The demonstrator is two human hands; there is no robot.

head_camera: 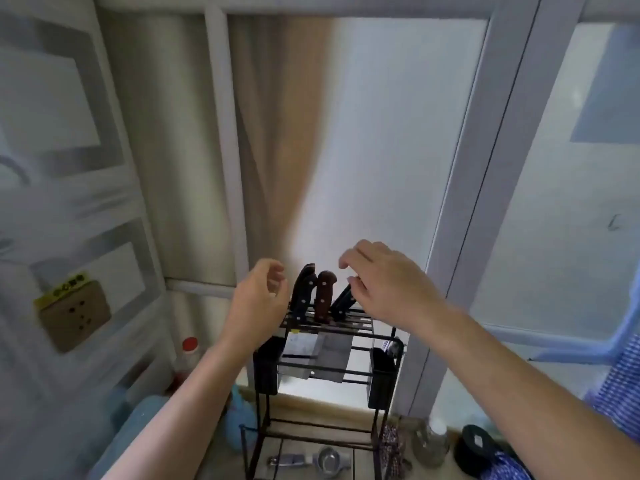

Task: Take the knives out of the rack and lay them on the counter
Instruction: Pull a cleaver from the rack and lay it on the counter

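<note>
A black wire knife rack (360, 367) stands on the counter against the window. Three knives stand in its top slots: a black-handled knife (302, 292) on the left, a brown-handled cleaver (324, 295) in the middle and a second black-handled knife (343, 303) leaning to the right. Two broad blades (329, 358) hang down inside the rack. My left hand (258, 299) hovers just left of the handles, fingers curled and apart, holding nothing. My right hand (388, 282) is above and right of the handles, fingers spread, with its fingertips close to the rightmost handle.
A red-capped bottle (188, 358) stands left of the rack below a wall socket (74, 315). A metal squeezer (311, 460) lies on the counter under the rack. A glass jar (431, 441) and a dark round container (476, 448) sit to the right. A curtain hangs behind.
</note>
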